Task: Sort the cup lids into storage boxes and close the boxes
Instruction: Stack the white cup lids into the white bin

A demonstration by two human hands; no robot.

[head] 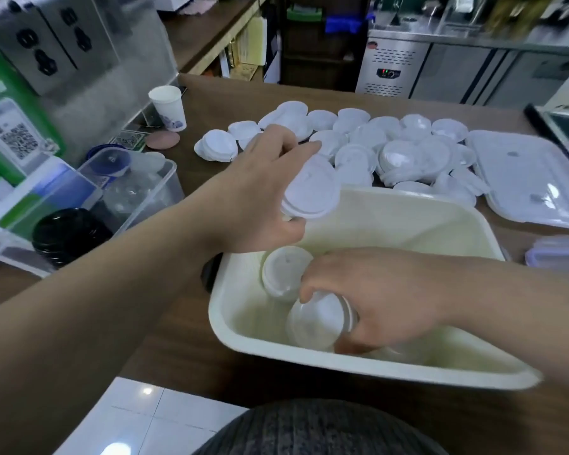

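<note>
A cream storage box (473, 224) stands open on the brown counter in front of me. My left hand (260, 192) grips a small stack of white cup lids (312, 192) above the box's far left corner. Inside the box, my right hand (375, 300) holds a stack of clear lids (316, 320) against the floor. One white lid stack (284, 270) leans in the box beside it. Behind the box, several loose white lids (375, 146) lie in a heap. The box's flat translucent cover (532, 178) rests to the right.
At the left a clear bin (168, 178) holds clear lids, with a stack of black lids (69, 234) beside it. A paper cup (168, 106) stands at the back left. Another clip-lock cover (559, 254) sits at the right edge. A sink rim (552, 126) shows at the far right.
</note>
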